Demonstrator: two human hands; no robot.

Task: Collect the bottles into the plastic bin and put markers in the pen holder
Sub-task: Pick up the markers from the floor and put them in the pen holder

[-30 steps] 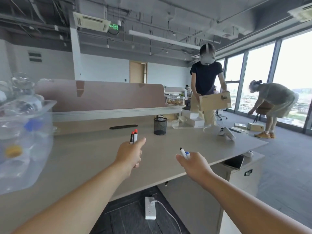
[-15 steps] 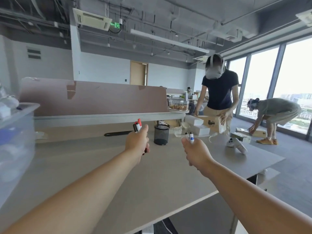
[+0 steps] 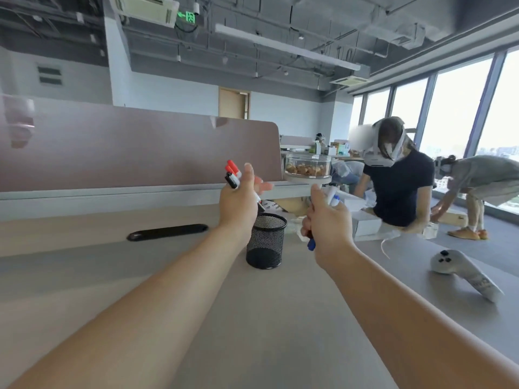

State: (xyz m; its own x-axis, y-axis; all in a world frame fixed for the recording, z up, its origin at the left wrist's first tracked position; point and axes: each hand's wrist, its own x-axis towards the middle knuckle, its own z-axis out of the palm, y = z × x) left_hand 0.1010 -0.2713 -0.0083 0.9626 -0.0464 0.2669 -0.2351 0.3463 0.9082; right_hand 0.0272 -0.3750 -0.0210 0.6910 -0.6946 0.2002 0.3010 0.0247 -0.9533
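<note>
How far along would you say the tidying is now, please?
Done: no markers show in the pen holder. In hand: left hand grips red and black markers, right hand grips blue-capped markers, both near the holder. Left: dropping them in. The bin is out of view.

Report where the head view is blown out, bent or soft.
Head view, exposure: the windows are blown out to white. Head view, distortion: the wide angle tilts the window frames and stretches the forearms toward the corners. Head view, sharpness: the pen holder mesh is crisp, the markers in the left hand are slightly soft, and a clear object at the left edge is smeared.
</note>
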